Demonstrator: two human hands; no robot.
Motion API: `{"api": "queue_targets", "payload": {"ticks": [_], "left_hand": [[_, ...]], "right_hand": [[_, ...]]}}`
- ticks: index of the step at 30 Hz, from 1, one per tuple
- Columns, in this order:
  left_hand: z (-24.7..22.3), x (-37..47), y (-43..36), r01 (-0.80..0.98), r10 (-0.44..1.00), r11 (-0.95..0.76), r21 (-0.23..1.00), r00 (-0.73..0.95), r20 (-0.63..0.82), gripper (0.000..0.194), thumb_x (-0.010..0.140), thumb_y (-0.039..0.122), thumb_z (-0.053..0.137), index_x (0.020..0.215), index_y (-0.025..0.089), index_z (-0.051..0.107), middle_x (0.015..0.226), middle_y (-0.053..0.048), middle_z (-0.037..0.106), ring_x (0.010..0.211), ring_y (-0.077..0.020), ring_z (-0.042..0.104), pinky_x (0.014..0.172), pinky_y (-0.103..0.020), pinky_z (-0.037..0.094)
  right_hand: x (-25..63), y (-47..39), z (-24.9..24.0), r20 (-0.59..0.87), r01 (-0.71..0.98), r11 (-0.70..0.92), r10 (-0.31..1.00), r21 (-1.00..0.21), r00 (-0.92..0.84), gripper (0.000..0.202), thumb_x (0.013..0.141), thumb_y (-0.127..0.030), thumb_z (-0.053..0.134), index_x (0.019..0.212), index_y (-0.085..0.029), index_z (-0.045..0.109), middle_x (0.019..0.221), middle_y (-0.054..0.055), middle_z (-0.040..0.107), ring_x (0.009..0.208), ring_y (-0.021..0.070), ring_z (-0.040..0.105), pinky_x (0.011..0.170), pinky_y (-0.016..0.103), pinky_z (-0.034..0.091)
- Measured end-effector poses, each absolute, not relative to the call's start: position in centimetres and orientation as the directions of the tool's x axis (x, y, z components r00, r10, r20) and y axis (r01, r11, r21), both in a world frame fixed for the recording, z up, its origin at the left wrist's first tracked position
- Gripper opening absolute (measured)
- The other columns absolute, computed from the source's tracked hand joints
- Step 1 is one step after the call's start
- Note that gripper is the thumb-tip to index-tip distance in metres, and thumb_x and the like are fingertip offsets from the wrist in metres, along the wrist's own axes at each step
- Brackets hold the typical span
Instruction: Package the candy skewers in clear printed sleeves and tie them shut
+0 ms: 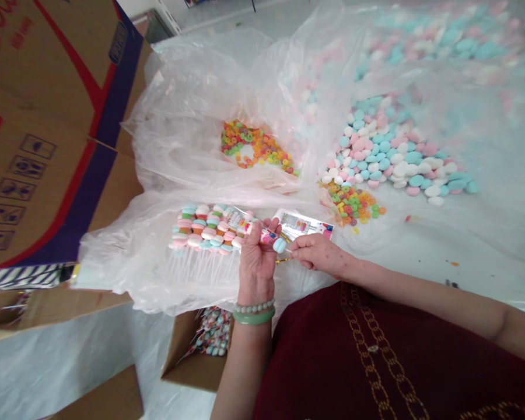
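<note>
My left hand (258, 248), palm up, is closed around a small printed plastic wrapper (269, 237). At the wrapper's mouth sits a pale blue candy (279, 245) on a thin white stick. My right hand (315, 252) pinches the end of that stick. Beside my left hand lie rows of finished candy sticks (205, 227), stacked with pink, white and blue candies and their white sticks pointing toward me. A pack of printed wrappers (304, 223) lies flat just behind my hands.
Loose pink, white and blue candies (389, 151) spread at the right on plastic sheeting (179, 128). Colourful candy rings (354, 203) form two heaps. A large cardboard box (48, 116) stands left. Below the table edge, an open carton (196, 367) holds wrapped candy sticks (214, 332).
</note>
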State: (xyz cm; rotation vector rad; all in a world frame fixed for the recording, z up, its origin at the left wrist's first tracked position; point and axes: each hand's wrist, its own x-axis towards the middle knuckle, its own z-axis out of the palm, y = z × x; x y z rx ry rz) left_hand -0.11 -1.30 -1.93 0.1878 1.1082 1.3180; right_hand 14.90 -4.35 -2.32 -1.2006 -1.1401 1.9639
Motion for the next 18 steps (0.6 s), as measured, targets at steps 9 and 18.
{"api": "queue_targets", "payload": {"ticks": [9, 18], "left_hand": [[-1.2, 2.2, -2.3, -0.506, 0.927, 0.249, 0.826, -0.124, -0.355, 0.026, 0.078, 0.037, 0.07, 0.089, 0.017, 0.06, 0.082, -0.003, 0.066, 0.08, -0.0171, 0.066, 0.079, -0.032, 0.052], [-1.0, 2.5, -2.6, -0.485, 0.938, 0.261, 0.835, -0.077, -0.338, 0.03, 0.075, 0.041, 0.074, 0.088, 0.016, 0.062, 0.08, -0.002, 0.064, 0.073, -0.0132, 0.062, 0.074, -0.027, 0.052]], "right_hand": [[15.0, -4.4, -2.9, -0.353, 0.01, -0.373, 0.869, -0.928, -0.346, 0.017, 0.075, -0.019, 0.05, 0.059, -0.017, 0.052, 0.046, -0.006, 0.046, 0.045, 0.008, 0.039, 0.049, 0.021, 0.03], [14.3, -4.8, -2.9, -0.364, -0.127, -0.42, 0.875, -0.899, -0.319, 0.014, 0.074, -0.027, 0.053, 0.063, -0.017, 0.053, 0.045, -0.006, 0.045, 0.041, 0.0068, 0.036, 0.043, 0.02, 0.026]]}}
